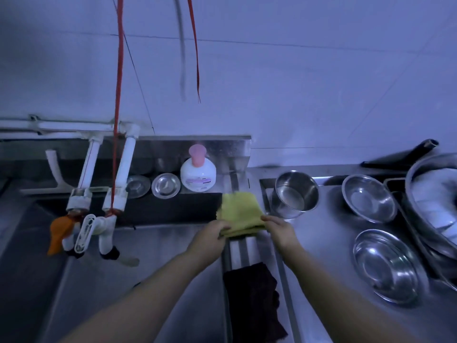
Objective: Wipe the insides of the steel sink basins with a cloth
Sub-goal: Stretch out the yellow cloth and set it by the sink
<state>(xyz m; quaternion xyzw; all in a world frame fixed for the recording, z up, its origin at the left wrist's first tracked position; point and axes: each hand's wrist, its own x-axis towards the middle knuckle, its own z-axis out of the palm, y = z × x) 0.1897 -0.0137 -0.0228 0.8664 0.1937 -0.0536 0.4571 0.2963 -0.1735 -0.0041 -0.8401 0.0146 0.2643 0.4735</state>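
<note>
A folded yellow cloth (pixel 239 211) lies on the steel rim at the right side of the sink basin (pixel 153 266). My left hand (pixel 210 237) grips the cloth's near left corner. My right hand (pixel 280 229) pinches its near right edge. The basin stretches from the middle of the view to the left, below two white taps (pixel 91 219). A dark cloth (pixel 252 298) hangs over the same rim nearer to me.
A white soap bottle with a pink cap (pixel 197 173) and small steel dishes (pixel 165 185) stand on the back ledge. On the right counter are a steel pot (pixel 295 195), several steel bowls (pixel 369 199) and a large stacked basin (pixel 435 201). A red cord (pixel 118 95) hangs by the taps.
</note>
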